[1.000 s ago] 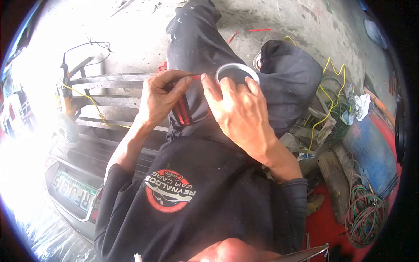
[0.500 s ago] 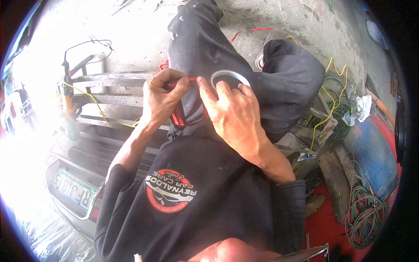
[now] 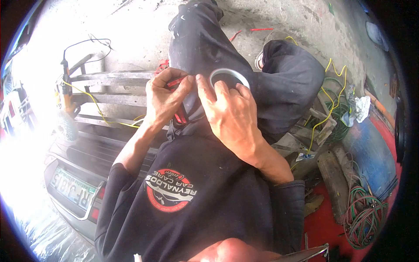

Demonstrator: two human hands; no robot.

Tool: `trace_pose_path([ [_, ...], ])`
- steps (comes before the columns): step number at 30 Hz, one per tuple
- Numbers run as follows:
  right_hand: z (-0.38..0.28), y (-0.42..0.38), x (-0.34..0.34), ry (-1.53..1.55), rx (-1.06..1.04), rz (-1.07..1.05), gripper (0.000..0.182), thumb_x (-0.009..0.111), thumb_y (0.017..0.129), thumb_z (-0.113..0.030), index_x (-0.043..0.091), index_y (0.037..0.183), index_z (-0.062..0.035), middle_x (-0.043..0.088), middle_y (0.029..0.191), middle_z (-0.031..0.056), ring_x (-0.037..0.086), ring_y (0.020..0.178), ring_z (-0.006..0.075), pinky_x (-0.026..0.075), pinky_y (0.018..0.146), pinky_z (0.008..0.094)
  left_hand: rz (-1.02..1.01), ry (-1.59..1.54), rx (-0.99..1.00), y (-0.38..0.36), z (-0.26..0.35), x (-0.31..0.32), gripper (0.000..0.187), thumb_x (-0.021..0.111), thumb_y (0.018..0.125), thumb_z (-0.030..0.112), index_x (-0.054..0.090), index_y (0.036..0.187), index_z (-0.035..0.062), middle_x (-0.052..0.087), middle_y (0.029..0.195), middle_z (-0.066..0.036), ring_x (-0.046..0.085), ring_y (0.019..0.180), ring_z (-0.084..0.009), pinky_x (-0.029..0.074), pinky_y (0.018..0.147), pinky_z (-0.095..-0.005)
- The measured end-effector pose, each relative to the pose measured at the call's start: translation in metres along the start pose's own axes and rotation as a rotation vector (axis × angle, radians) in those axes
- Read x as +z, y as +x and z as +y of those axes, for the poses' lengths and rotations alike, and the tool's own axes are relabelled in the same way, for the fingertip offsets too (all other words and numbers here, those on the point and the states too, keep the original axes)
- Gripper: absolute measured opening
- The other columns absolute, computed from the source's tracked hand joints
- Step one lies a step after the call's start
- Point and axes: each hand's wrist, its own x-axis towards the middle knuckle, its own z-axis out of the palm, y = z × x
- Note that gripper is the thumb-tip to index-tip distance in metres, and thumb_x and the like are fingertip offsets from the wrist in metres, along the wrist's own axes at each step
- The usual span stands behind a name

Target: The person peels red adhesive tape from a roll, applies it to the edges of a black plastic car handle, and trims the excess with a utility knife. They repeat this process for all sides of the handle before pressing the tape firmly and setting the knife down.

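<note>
My left hand [image 3: 166, 96] is closed, pinching a thin red strip [image 3: 175, 82] between thumb and forefinger. More red and black strip [image 3: 180, 117] hangs below that palm, over my lap. Above my thigh, my right hand [image 3: 233, 115] is curled at a pale grey ring [image 3: 230, 71] that looks like a roll of tape; its lower part is hidden behind my fingers. The right forefinger points toward the left fingertips, with a small gap between them. Whether anything fine spans that gap, I cannot make out.
A slatted bench [image 3: 113, 78] carries a corded yellow power tool [image 3: 65, 94] and yellow cord. Behind it shows a car's rear with a licence plate [image 3: 73, 187]. To the right are coiled hoses [image 3: 365, 214], a blue container [image 3: 371, 153] and wood pieces. Red scraps [image 3: 262, 29] lie on the floor.
The red strip end that stretched from my left fingertips to my right forefinger no longer shows there. The ring and my right hand have shifted very slightly left.
</note>
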Motion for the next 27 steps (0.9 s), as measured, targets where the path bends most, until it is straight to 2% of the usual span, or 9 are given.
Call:
trace_pose_path([
  [5,-0.006,-0.009,-0.002,-0.036,-0.032,0.03,0.052,0.058,0.089,-0.02,0.057,0.138,-0.0015,0.06,0.088,0.0089,0.063,0.064,0.0221,0.051,0.086,0.0455,0.026,-0.051,-0.027,0.0,-0.005,0.001,0.016,0.076,0.09,0.015,0.073,0.092,-0.0007,0.072,0.079,-0.002,0.061,0.076,-0.0063,0.05,0.071,-0.0246],
  [9,-0.006,-0.01,-0.003,0.028,-0.001,-0.024,0.056,0.064,0.082,-0.01,0.059,0.137,-0.0015,0.059,0.088,0.0088,0.058,0.057,0.0195,0.054,0.069,0.0368,0.032,-0.046,-0.024,0.001,-0.01,0.001,0.015,0.076,0.09,0.015,0.073,0.091,-0.0002,0.071,0.078,-0.001,0.061,0.075,-0.0058,0.05,0.07,-0.0242],
  [12,-0.003,-0.011,0.002,0.105,0.016,0.018,0.056,0.064,0.082,-0.008,0.059,0.137,-0.0017,0.059,0.084,0.0087,0.06,0.055,0.0198,0.051,0.058,0.0332,0.03,-0.057,-0.012,0.001,-0.012,0.001,0.014,0.076,0.09,0.014,0.073,0.091,0.0002,0.07,0.077,-0.001,0.06,0.073,-0.0054,0.049,0.069,-0.0239],
  [15,0.001,-0.008,0.003,0.123,0.03,-0.016,0.051,0.059,0.088,-0.017,0.058,0.136,0.0002,0.061,0.085,0.008,0.064,0.057,0.0196,0.05,0.059,0.0339,0.03,-0.078,-0.011,0.002,-0.011,0.002,0.013,0.076,0.09,0.013,0.073,0.089,0.0005,0.07,0.076,0.0,0.059,0.072,-0.0052,0.049,0.069,-0.0237],
  [22,0.001,-0.006,0.003,0.152,0.046,-0.022,0.05,0.06,0.087,-0.017,0.059,0.134,0.0004,0.062,0.084,0.0089,0.064,0.057,0.0202,0.051,0.06,0.0345,0.04,-0.031,-0.016,0.003,-0.009,0.003,0.011,0.075,0.088,0.011,0.073,0.088,0.0005,0.07,0.075,0.0,0.06,0.072,-0.0053,0.05,0.068,-0.0232],
  [25,0.0,-0.005,0.003,0.163,0.053,-0.013,0.05,0.06,0.087,-0.017,0.059,0.134,0.0005,0.062,0.084,0.0085,0.064,0.058,0.0203,0.05,0.061,0.0346,0.015,-0.094,-0.078,0.002,-0.008,0.001,0.01,0.075,0.088,0.01,0.073,0.09,0.0003,0.072,0.08,-0.002,0.063,0.075,-0.0059,0.052,0.071,-0.023],
  [27,-0.001,-0.004,0.001,0.139,0.044,-0.004,0.051,0.06,0.087,-0.017,0.058,0.134,0.0005,0.062,0.084,0.0077,0.064,0.058,0.02,0.05,0.062,0.0347,0.006,-0.153,-0.052,0.001,-0.007,0.001,0.012,0.076,0.088,0.011,0.074,0.093,-0.0001,0.073,0.084,-0.003,0.064,0.078,-0.0065,0.053,0.073,-0.0235],
])
